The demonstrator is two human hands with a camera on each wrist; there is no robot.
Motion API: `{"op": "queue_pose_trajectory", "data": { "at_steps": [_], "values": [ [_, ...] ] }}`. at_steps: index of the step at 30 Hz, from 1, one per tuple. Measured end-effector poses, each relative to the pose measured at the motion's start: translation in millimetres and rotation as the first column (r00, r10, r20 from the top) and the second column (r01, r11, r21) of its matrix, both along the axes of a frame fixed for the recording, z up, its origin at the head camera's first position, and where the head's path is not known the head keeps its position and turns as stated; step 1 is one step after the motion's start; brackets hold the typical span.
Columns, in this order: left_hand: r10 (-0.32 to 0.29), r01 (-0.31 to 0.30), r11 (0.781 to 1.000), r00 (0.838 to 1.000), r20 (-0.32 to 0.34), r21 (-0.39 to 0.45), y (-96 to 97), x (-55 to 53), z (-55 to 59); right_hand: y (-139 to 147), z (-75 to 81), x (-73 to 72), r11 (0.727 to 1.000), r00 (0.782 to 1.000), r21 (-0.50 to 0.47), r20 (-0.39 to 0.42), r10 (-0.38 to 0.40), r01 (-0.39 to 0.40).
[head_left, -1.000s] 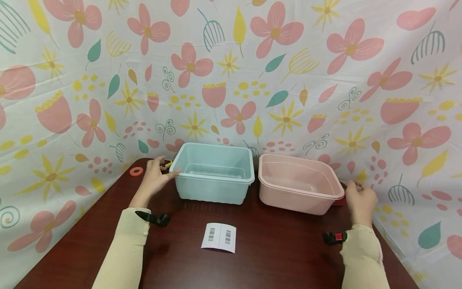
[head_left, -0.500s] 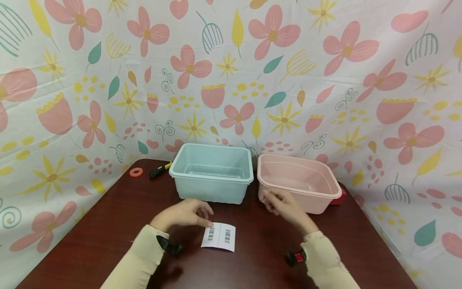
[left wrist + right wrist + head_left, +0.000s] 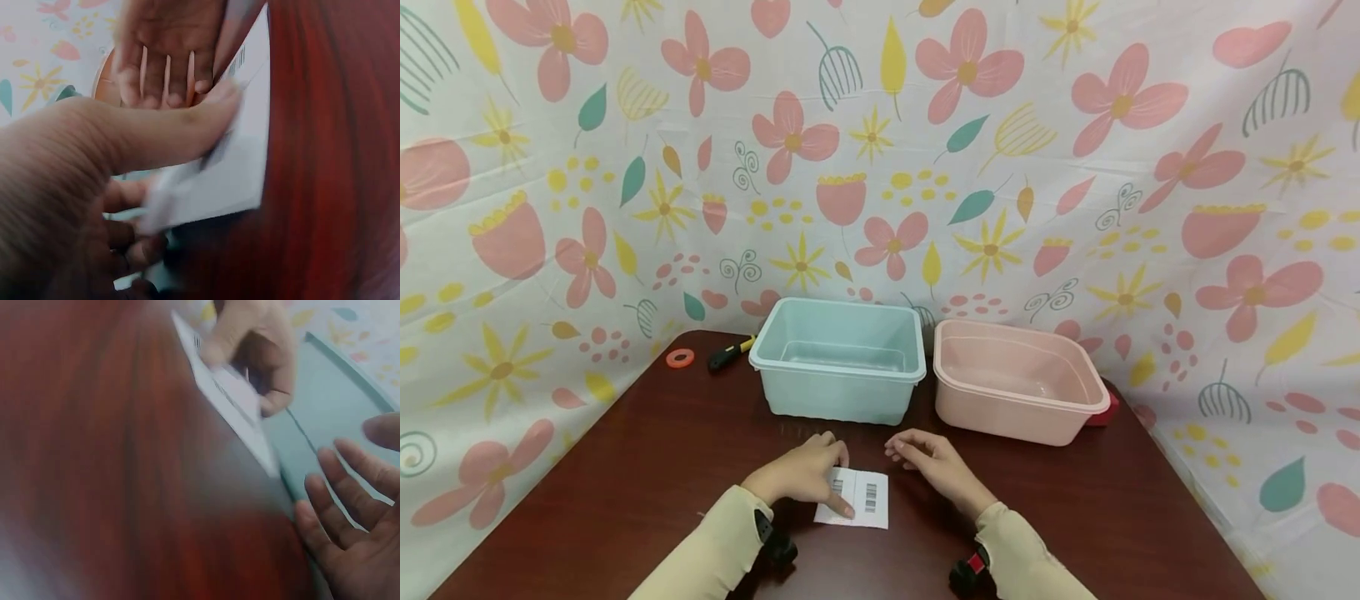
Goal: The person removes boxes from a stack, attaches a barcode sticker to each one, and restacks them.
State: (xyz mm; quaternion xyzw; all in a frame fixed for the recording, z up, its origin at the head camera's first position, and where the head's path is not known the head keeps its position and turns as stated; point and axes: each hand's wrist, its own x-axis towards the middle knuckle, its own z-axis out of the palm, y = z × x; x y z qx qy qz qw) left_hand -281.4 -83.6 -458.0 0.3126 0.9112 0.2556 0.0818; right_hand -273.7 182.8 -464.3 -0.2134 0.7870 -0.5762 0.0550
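Paper [image 3: 861, 492], small and white with two bar codes [image 3: 871, 497] side by side, is what I watch most from my far-off seat. It is near the middle of the worktop [image 3: 647, 450], on the near side of the blue tub [image 3: 838, 394] and between the two hands. I see the left hand [image 3: 805, 472] pinch its left part, with the thumb on top and fingers on the other side. The right hand [image 3: 942, 470] holds nothing; its fingers are loose and nearly straight, and its palm looks toward the paper. I think the next bit hangs on one little gap: the left hand touches the paper, but the right one is just beside it, apart, and the paper's free edge lies nearer and a bit left of those fingertips. Up close the paper looks tipped, but I cannot tell if all of it is off the worktop. It looks close to square, so I am not sure which way is long. The pink tub [image 3: 1011, 412] sits farther away, past the right hand and over to its right.
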Motion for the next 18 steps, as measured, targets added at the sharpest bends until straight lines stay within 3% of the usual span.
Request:
{"op": "queue_pose_trajectory", "data": {
  "at_steps": [4,6,10,14,18],
  "values": [
    [0.007,-0.019,0.987,0.997,0.081,0.157,6.8,-1.3,-8.0,-5.7,-14.1,2.5,0.999,1.000,0.039,-0.018,-0.017,0.018],
    [-0.004,-0.027,0.966,0.993,0.121,0.258,11.8,-1.2,-11.5,-6.9,-17.3,2.8,0.997,0.998,0.066,-0.050,-0.024,0.028],
    [-0.009,-0.049,0.906,0.991,0.135,0.420,22.4,1.6,-19.1,-7.0,-19.8,4.0,0.995,0.995,0.092,-0.096,-0.020,0.029],
    [0.039,-0.106,0.861,0.989,0.145,0.498,28.4,2.9,-22.7,-6.4,-22.1,2.4,0.995,0.991,0.082,-0.132,-0.038,0.049],
    [0.056,-0.133,0.836,0.986,0.159,0.532,31.9,3.3,-24.2,-7.3,-24.4,1.1,0.990,0.971,0.052,-0.208,-0.118,0.131]
  ]
}}
